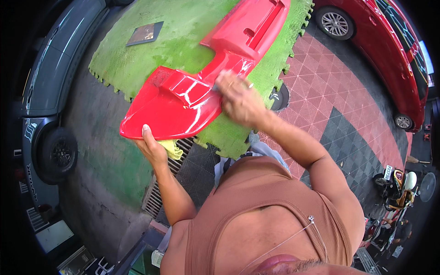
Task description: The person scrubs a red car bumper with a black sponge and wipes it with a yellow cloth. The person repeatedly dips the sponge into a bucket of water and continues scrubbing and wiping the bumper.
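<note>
"Over the green foam mat point(112, 57), what does the red panel point(158, 114) in front of you look like?"

"You have a long, glossy piece there, with pale reflections along its curves. Its near end is broad and narrows to a rounded point on your left. Behind that stands a raised, angular block, then a narrower neck, then a long far section with a deep groove and notch-like openings. That far section runs out of your view at the top."

"And how does it lie against your hands?"

"Your left hand point(151, 149) grips the pointed end, thumb on top of the edge and the other fingers underneath. Your right hand point(238, 98) is at the neck, fingers curled down toward the surface. A small greyish thing point(215, 87) shows at those fingertips, but with the blur I cannot tell whether you are gripping it."

"What is beside your left hand?"

"You have a yellow cloth point(172, 150) just by it, below the panel's edge; whether your fingers touch it, I cannot tell."

"Any containers near you?"

"Toward your lower left are box-like things point(55, 236), too unclear to tell what they hold. On the mat ahead of you, a dark flat sheet point(156, 33) lies well apart from both hands."
</note>
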`<state>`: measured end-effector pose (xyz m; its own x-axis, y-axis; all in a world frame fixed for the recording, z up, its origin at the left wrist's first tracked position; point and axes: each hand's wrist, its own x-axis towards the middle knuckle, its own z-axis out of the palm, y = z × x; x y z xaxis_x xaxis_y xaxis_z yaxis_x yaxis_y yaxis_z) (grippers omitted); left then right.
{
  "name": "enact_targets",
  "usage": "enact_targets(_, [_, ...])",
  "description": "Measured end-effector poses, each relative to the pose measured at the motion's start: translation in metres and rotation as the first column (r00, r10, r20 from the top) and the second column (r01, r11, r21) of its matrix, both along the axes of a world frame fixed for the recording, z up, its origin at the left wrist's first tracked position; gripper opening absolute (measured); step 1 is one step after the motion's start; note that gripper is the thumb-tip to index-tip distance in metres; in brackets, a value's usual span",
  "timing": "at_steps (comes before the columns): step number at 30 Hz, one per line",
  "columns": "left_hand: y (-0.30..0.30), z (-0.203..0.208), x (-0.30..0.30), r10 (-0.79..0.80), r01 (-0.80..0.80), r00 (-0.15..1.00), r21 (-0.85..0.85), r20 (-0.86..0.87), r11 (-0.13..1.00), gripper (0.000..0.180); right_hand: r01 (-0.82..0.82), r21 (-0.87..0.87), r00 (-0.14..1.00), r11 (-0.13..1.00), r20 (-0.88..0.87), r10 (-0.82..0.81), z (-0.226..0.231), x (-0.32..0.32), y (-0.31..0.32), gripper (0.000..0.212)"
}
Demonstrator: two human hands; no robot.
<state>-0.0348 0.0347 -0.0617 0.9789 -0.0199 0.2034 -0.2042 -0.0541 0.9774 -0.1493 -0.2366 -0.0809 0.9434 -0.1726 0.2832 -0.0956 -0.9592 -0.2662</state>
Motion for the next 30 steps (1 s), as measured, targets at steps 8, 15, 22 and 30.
enact_targets(8, [0.000, -0.003, 0.001, -0.018, 0.018, 0.999, -0.018, 0.029, 1.000, 0.051, -0.081, 0.076, 0.996, 0.994, 0.031, 0.079, 0.014, -0.017, 0.052, 0.067])
enact_targets(15, [-0.004, -0.001, 0.001, 0.006, -0.005, 1.000, -0.042, 0.021, 0.999, 0.050, -0.110, 0.078, 0.993, 0.991, -0.021, 0.112, 0.022, -0.017, 0.095, 0.066])
enact_targets(22, [-0.006, 0.001, -0.004, 0.058, -0.054, 0.997, -0.082, 0.048, 0.995, 0.046, -0.374, 0.124, 0.925, 0.919, -0.030, 0.380, 0.016, -0.023, 0.052, 0.071])
enact_targets(30, [-0.003, -0.005, 0.005, 0.034, -0.033, 0.997, -0.006, 0.076, 0.999, 0.045, -0.692, 0.112, 0.721, 0.713, 0.154, 0.675, 0.026, 0.036, 0.074, 0.066])
